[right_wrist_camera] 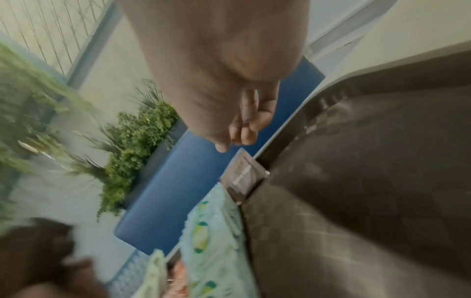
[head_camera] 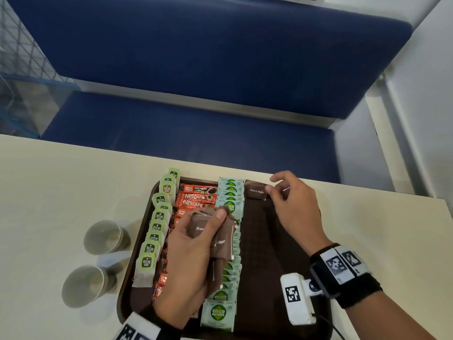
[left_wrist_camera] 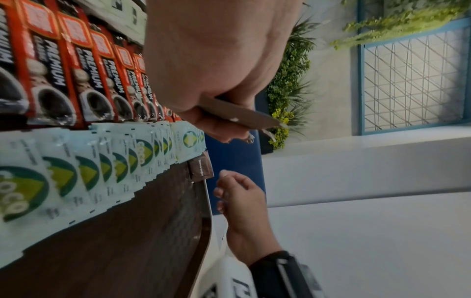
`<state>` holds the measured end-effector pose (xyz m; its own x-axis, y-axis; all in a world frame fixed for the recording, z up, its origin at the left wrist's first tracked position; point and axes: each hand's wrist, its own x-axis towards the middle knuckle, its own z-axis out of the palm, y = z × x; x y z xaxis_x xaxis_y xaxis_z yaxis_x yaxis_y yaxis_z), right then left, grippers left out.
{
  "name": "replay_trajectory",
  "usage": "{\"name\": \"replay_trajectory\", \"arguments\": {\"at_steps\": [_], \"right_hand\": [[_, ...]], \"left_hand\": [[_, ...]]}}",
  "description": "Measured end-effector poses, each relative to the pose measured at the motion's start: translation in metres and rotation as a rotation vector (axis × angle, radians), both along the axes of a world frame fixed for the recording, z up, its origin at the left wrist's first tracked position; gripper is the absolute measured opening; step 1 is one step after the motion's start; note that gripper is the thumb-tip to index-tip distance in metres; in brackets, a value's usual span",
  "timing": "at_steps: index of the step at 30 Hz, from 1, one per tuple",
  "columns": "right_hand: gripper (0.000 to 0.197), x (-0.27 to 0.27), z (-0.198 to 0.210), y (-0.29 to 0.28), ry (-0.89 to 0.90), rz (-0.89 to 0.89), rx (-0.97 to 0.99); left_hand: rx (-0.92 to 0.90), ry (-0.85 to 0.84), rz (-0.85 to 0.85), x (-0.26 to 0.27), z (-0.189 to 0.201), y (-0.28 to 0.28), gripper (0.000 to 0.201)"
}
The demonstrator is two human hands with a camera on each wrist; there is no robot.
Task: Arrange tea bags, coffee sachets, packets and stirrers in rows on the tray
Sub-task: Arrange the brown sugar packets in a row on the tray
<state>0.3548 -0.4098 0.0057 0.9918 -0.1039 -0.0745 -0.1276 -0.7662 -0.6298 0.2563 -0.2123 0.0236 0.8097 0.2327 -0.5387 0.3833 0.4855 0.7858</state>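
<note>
Two paper cups stand on the desk left of the brown tray, one nearer than the other. On the tray, leftmost: a row of tea bags with green tags, overlapping, running front to back. Next: a row of red-orange coffee sachets, printed with black cups, overlapped like shingles. Next: a row of pale green packets with a round green-yellow logo, also overlapped. The left hand hovers above these rows, fingers and thumb curled round a bunch of brown sugar packets, matte brown with small white lettering. One brown sugar packet lies flat at the tray's far edge, just right of the green row. The right hand is beside it, fingers loosely curled, fingertips at the packet's right end; contact cannot be told. Right part of tray: bare checked surface.
</note>
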Motion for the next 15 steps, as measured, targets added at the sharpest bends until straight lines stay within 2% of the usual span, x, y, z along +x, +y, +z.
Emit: {"name": "replay_trajectory", "arguments": {"at_steps": [2, 4, 5, 7, 11, 13, 15], "right_hand": [[0.009, -0.011, 0.018, 0.003, 0.099, 0.048, 0.276], [0.022, -0.025, 0.038, 0.008, 0.275, 0.111, 0.510], [0.028, -0.030, 0.046, 0.009, 0.336, 0.136, 0.560], [0.034, -0.037, 0.056, 0.009, 0.387, 0.146, 0.606], [0.049, -0.041, 0.066, 0.004, 0.423, 0.040, 0.718], [0.058, -0.045, 0.070, 0.004, 0.439, 0.048, 0.706], [0.057, -0.049, 0.070, 0.006, 0.451, 0.073, 0.674]], "left_hand": [[0.029, -0.016, -0.050, 0.011, 0.000, -0.006, 0.030], [0.085, -0.057, -0.085, 0.021, 0.001, -0.012, 0.030], [0.114, -0.079, -0.102, 0.026, 0.001, -0.014, 0.030], [0.162, -0.118, -0.123, 0.032, 0.002, -0.018, 0.027], [0.283, -0.178, -0.108, 0.038, 0.002, -0.022, 0.023], [0.337, -0.205, -0.097, 0.039, 0.003, -0.024, 0.021], [0.367, -0.224, -0.070, 0.040, 0.003, -0.027, 0.020]]}}
